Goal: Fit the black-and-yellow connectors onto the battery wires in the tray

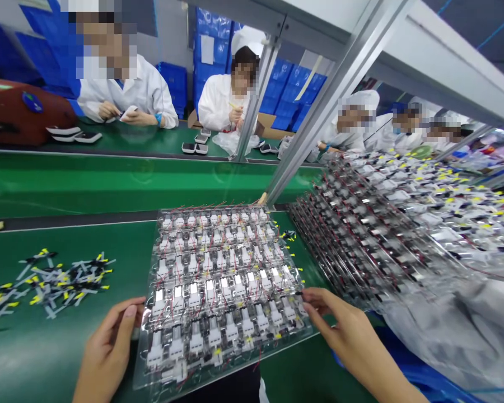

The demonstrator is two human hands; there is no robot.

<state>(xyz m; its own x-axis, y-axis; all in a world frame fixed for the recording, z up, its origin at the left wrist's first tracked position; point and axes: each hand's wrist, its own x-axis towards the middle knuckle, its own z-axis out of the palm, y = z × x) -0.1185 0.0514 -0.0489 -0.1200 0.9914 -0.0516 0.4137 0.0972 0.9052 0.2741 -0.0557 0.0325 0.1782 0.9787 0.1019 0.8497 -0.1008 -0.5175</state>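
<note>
A clear plastic tray (140, 366) lies in front of me, its near edge reaching past the table's front edge. Rows of small white parts with thin red wires fill its pockets. My left hand (109, 344) is closed on the tray's left edge, thumb on top. On the opposite side my right hand (340, 322) pinches the right edge between thumb and fingers. A few yellow-tipped pieces lie among the white parts along the tray's near and right sides.
Loose grey-and-black pieces with yellow tips (67, 280) are scattered on the green table (121, 240) at left. A tall stack of filled trays (361, 224) stands at right, beside a plastic bag (441, 330). Across a green conveyor (109, 184), several co-workers in white sit behind metal posts (315, 129).
</note>
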